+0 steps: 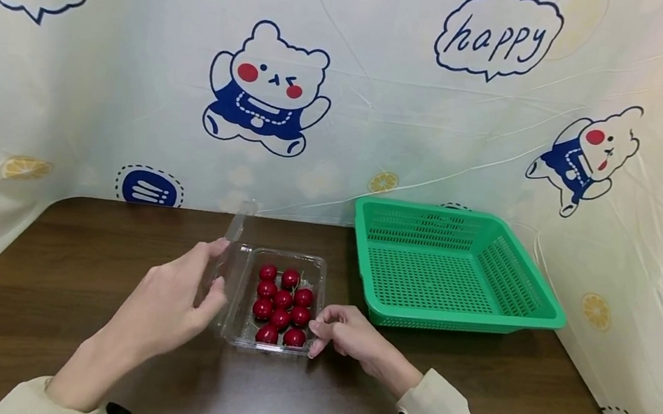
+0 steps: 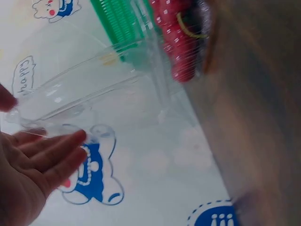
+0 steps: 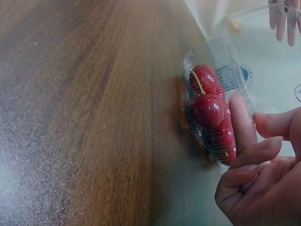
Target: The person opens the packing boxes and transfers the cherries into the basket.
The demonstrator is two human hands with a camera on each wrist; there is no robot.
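Note:
A clear plastic clamshell box (image 1: 242, 343) lies on the table with its hinged lid (image 2: 103, 77) raised on the left side. Several dark red cherries (image 1: 283, 299) fill its base, and green stems show on some in the wrist views. My left hand (image 1: 165, 304) holds the upright lid near its free edge, thumb on one side and fingers on the other. At the box's right rim, near the front corner, my right hand (image 1: 353, 343) pinches the edge between thumb and index finger. The other right fingers (image 3: 235, 186) are curled below.
A green perforated plastic basket (image 1: 450, 316) stands to the right of the box, nothing inside it. Brown wood-grain table (image 1: 272, 404) surrounds the box. A printed cloth (image 1: 376, 114) with bears hangs behind and along the sides.

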